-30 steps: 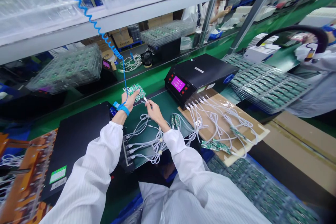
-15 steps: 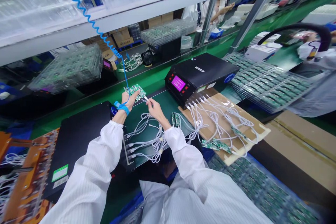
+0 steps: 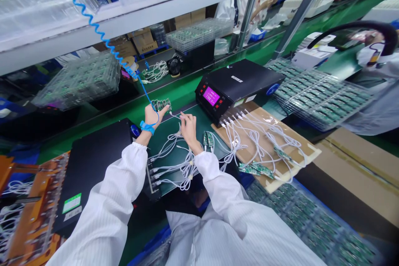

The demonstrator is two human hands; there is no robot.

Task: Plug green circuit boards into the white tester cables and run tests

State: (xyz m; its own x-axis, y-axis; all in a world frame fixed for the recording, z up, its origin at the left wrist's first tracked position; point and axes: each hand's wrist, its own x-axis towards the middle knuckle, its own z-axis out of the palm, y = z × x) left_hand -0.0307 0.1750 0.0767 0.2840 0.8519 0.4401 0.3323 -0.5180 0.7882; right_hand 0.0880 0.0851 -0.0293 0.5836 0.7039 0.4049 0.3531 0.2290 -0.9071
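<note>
One board (image 3: 161, 104) tilted more | right hand (image 3: 188, 128) from plug (image 3: 170, 113) to cable (image 3: 176, 116)

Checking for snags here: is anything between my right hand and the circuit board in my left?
Only the white cable, spanning from the right hand to the circuit board; nothing else visible stands there.

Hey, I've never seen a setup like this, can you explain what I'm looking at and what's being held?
Sure. The view comes from a head-worn camera looking forward and down. There's no robot, just two bare hands. The left hand, with a blue band at its wrist, holds a circuit board. The right hand pinches a white cable running to that board. On the green surface lie more cables and two small boards. Beyond, to the right, is a black box with a lit purple screen.
</note>
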